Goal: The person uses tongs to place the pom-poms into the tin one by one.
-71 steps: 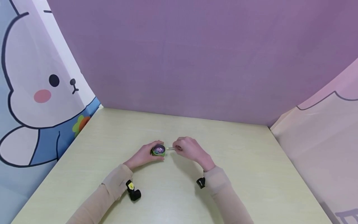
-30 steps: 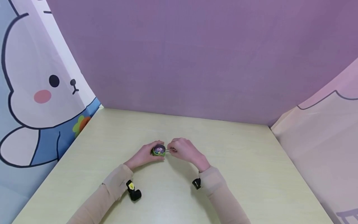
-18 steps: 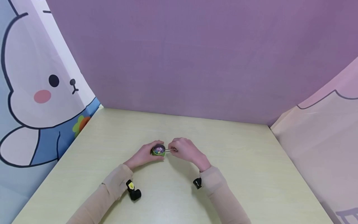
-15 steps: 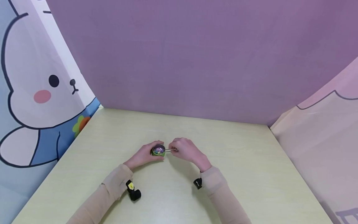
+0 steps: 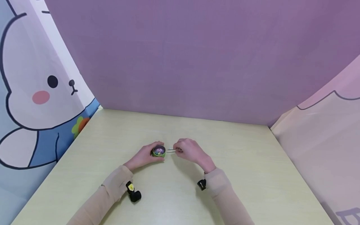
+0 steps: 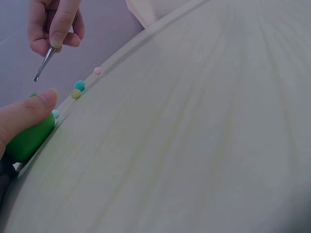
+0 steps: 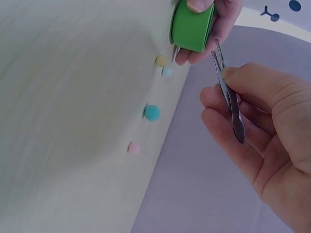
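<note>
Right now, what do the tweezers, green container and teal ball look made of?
Tweezers: metal, likely steel; silvery grey with bright highlights.
Green container: plastic or painted metal, can't tell; smooth, evenly coloured wall.
Teal ball: perhaps felt or foam; matte, no sharp glint.

The green cup [image 7: 192, 29] stands upright, colourful balls [image 5: 159, 152] inside. Silver tweezers [image 7: 235, 109], tips parted, point at it from nearby. Near the cup lie a yellow ball [image 7: 161, 61] and pale blue ball [image 7: 167, 72]; farther off, a turquoise ball [image 7: 152, 112] and pink ball [image 7: 134, 148].
</note>
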{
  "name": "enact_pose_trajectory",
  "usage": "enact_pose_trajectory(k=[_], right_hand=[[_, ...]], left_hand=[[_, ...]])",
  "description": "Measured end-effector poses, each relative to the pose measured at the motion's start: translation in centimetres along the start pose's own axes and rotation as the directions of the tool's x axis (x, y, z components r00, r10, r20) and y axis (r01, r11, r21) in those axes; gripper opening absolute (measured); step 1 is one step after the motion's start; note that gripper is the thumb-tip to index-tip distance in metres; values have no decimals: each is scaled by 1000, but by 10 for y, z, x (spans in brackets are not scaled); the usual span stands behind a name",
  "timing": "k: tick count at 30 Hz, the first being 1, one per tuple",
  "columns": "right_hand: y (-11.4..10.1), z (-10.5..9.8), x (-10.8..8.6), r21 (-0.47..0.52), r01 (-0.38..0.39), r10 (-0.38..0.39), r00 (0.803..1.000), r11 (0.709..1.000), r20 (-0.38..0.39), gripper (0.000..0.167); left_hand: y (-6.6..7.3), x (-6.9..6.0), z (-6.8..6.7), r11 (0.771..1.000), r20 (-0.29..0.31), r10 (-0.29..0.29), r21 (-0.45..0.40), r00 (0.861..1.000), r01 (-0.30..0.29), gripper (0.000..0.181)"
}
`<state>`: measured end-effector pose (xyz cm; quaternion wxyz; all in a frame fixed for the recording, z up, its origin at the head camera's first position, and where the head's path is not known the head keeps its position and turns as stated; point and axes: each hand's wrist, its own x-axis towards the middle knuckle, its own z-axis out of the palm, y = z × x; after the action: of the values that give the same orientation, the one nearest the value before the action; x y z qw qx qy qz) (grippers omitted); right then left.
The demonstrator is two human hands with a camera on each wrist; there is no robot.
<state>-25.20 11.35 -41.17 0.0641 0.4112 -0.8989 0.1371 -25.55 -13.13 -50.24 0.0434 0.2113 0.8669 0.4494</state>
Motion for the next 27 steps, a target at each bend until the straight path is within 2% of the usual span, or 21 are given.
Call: enact_pose_trajectory(k=[14,22,27], right_hand=[[5,3,-6,-15,-20,20,1000,1000,0,15],[9,8,-9,-36,-58,60,996,998,68,12],[11,11,-10,-36,-65,68,994,997,85,13]], left_hand=[[4,-1,-1,1000,6,-11,-10,1000,11,74],[7,-2,-1,999,9,-26,-21,1000,27,73],[5,-2,-1,1000,3,-19,-9,1000,19,72]])
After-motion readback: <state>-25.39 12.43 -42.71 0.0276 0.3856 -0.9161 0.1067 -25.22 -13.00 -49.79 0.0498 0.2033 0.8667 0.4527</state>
